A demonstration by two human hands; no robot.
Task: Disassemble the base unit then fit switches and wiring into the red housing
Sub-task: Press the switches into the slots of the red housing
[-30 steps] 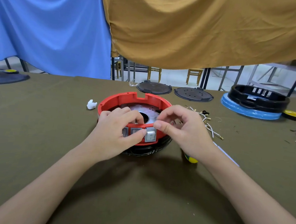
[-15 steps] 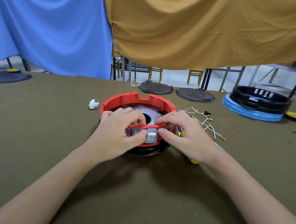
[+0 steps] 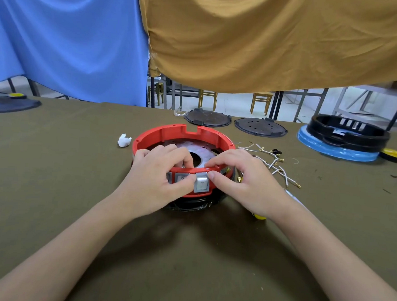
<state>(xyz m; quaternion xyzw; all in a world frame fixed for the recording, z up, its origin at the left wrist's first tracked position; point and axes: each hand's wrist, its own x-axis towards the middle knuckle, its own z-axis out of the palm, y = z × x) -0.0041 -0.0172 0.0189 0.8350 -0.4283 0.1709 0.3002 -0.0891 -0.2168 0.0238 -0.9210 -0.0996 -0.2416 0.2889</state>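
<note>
The round red housing [image 3: 170,133] sits on a black base at the table's middle, with a metal plate inside. A grey rocker switch [image 3: 201,185] sticks out of its near wall, beside two other switches partly hidden by my fingers. My left hand [image 3: 155,182] grips the near wall, fingers over the rim and thumb against the switch's left side. My right hand [image 3: 244,181] holds the rim too, thumb at the switch's upper right corner and index finger on the rim. Loose white wires [image 3: 271,161] with brass terminals lie right of the housing.
Two dark round lids [image 3: 207,117] [image 3: 260,127] lie at the far edge. A black ring on a blue disc [image 3: 342,138] stands far right, with a yellow disc [image 3: 394,155] beside it. A white scrap [image 3: 123,140] lies left of the housing. A yellow-tipped tool [image 3: 258,216] peeks out under my right wrist.
My right hand came down from above the housing onto its rim, thumb settling against the grey switch. The left hand kept its grip.
</note>
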